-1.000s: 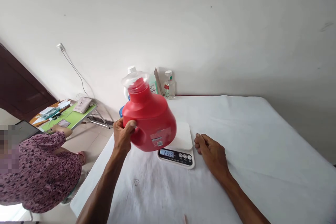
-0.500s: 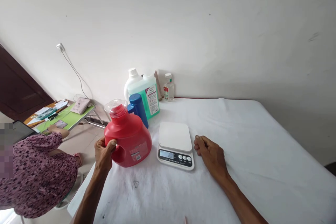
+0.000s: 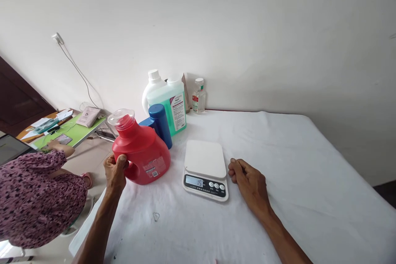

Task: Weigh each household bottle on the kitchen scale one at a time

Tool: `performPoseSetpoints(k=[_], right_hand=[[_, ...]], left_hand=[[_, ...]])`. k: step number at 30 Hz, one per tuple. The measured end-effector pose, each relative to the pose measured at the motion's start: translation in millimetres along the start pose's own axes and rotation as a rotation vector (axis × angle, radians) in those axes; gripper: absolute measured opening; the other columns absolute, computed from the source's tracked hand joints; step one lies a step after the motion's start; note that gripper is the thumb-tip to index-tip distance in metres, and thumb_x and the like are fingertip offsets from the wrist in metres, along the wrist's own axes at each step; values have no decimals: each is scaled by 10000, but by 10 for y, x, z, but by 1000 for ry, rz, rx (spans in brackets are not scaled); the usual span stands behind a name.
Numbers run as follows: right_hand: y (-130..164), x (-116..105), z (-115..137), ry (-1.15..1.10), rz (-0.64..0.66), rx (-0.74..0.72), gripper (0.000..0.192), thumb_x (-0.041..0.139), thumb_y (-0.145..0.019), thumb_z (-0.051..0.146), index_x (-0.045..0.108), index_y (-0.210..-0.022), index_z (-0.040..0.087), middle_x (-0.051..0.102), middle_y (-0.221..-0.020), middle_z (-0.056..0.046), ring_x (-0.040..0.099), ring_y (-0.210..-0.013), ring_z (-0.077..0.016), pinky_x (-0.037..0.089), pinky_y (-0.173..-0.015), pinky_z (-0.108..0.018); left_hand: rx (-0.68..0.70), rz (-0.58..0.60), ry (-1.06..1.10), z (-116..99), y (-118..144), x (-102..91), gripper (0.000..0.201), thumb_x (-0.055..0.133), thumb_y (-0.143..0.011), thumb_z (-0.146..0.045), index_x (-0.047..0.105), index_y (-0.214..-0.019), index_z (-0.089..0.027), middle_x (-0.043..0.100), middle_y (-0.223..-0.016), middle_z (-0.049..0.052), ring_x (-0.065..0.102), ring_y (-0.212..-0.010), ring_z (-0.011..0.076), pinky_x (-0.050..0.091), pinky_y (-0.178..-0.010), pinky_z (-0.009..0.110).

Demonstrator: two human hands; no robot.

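My left hand point(image 3: 116, 171) is wrapped round the handle of a red plastic detergent jug point(image 3: 142, 152) with a clear cap over its neck. The jug is tilted slightly to the left, at the left side of the table. To its right, a white digital kitchen scale point(image 3: 204, 171) rests on the cloth, its plate bare and its display seeming to read 15. My right hand point(image 3: 249, 179) lies just right of the scale, fingers curled in with the thumb over them. Nothing shows in that hand.
Behind the jug stand a blue bottle point(image 3: 161, 126), a large container of green liquid point(image 3: 176, 107), a white bottle point(image 3: 151, 86) and a small clear bottle point(image 3: 199, 97) near the wall. A white cloth point(image 3: 278, 148) covers the table. At left, a person in a patterned dress point(image 3: 46, 198) sits by a green table point(image 3: 74, 134).
The red jug has shifted a little left and away from the scale with my left hand. The scale's reading has dropped. My right hand stays beside the scale; the view has shifted slightly.
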State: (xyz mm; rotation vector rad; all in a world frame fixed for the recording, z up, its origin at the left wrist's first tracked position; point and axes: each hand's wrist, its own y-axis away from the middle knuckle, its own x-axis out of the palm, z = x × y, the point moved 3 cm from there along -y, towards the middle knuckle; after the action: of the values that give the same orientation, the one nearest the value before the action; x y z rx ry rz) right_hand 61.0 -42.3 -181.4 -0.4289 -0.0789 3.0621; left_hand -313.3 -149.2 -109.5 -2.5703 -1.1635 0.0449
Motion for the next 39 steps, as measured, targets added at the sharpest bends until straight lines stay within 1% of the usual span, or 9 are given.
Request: performPoseSetpoints(k=[12,16,18,22,23,25,28,33,39], right_hand=[[17,-1,-63,70,-11,17,609,597,-886,798,645,-678,228,656,-631,-49,576,-572,-191,487,-563,-305],[7,-45,-102,-40,35,80,602,637,-869,797,660,-704,218,646,-666,-41,510,-537,-163,433,-494,-296],[-18,-122,-66,-51,59,84,575,674,-856,774,672,-723,214,661,-711,-48,551,-585,-174,459,-515,-296],[-191,-260,154,57,66,17,529,674,-875,731,689,-775,212,695,-796,-63,615,-686,-198,492,-559,-297],[-279,-259,228,89,70,-11,522,659,-888,722,685,-786,212,700,-810,-63,617,-691,-195,497,-572,-299],[-517,-195,374,147,85,-73,502,644,-901,702,679,-816,209,712,-845,-64,636,-724,-198,519,-615,-307],[-1012,17,554,213,82,-144,489,681,-849,685,681,-918,201,732,-947,-83,684,-872,-242,569,-694,-336],[-1982,490,668,219,-31,-158,792,792,-688,696,592,-1254,178,685,-1313,-187,682,-1138,-308,592,-915,-424],[-2899,1072,546,264,-145,-182,974,890,-556,601,507,-1343,174,601,-1418,-213,600,-1317,-378,502,-1100,-506]], left_hand=[[28,-14,-66,134,2,86,614,823,-623,-702,463,-577,-207,329,-496,-66,264,-486,75,273,-456,230],[75,98,-198,-5,-12,26,518,803,-715,-669,661,-743,-172,535,-614,-15,448,-562,129,400,-534,250],[228,53,-326,-144,0,-49,491,820,-737,-617,720,-924,-175,668,-797,28,587,-702,185,499,-657,289],[780,-202,-398,-443,287,-42,401,828,-785,-456,683,-1068,-212,707,-953,75,662,-880,256,552,-812,392],[894,-130,-364,-469,407,52,315,803,-821,-402,676,-1050,-228,703,-899,68,659,-832,250,545,-764,383],[950,272,-280,-414,649,341,141,756,-878,-309,671,-975,-250,671,-744,34,617,-655,203,486,-610,327],[685,755,-205,-109,920,739,260,640,-968,-290,585,-719,-239,545,-575,-5,469,-494,140,351,-503,301],[277,814,-175,408,950,861,478,461,-1059,-302,307,-614,-220,298,-552,-54,272,-496,97,227,-505,280],[283,900,-193,515,934,833,437,450,-1068,-270,273,-672,-213,282,-587,-63,249,-514,78,194,-525,262]])
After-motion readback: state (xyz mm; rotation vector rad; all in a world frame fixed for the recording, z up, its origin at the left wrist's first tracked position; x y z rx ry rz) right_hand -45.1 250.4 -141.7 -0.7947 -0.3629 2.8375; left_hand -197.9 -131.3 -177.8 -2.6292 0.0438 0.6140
